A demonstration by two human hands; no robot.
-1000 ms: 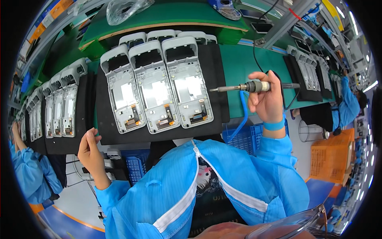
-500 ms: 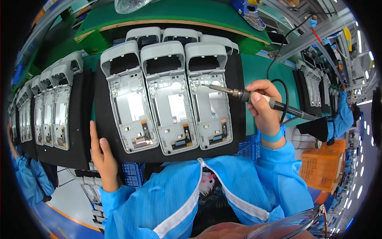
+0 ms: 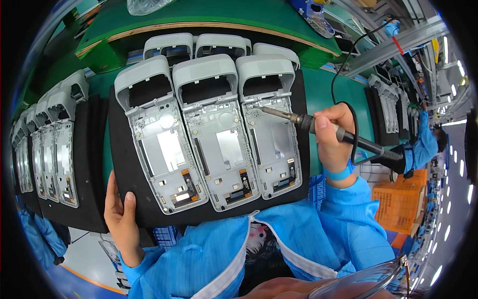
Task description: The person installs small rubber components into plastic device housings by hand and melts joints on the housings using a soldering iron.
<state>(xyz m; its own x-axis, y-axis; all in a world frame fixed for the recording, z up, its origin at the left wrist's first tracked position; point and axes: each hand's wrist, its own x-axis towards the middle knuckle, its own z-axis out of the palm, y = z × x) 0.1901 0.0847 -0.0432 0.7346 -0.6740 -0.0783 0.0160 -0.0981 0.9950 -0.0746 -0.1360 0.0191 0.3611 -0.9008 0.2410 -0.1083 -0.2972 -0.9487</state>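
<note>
My right hand [image 3: 332, 142] is closed round the grip of a soldering iron [image 3: 321, 127]. The iron's tip reaches the upper left part of the rightmost grey plastic housing [image 3: 271, 134]; whether it touches cannot be told. That housing lies open side up beside a middle housing [image 3: 219, 149] and a left housing [image 3: 162, 159], all on a black foam board [image 3: 130, 167]. Each has a hooded far end, a shiny rectangle and a small orange-and-black flex part near its lower end. My left hand [image 3: 122, 222] is at the board's left edge, thumb and fingers stretched apart.
More hooded housings [image 3: 219, 45] stand behind the row, below a green shelf [image 3: 199, 22]. Another black board with housings [image 3: 64, 149] is at the left. The iron's cable [image 3: 334, 79] loops up on the right. An orange crate [image 3: 398, 202] and a co-worker [image 3: 423, 142] are further right.
The board and housings appear turned slightly, their near ends shifted right and closer. My left hand sits lower and further left. The iron's tip stays over the rightmost housing's upper left.
</note>
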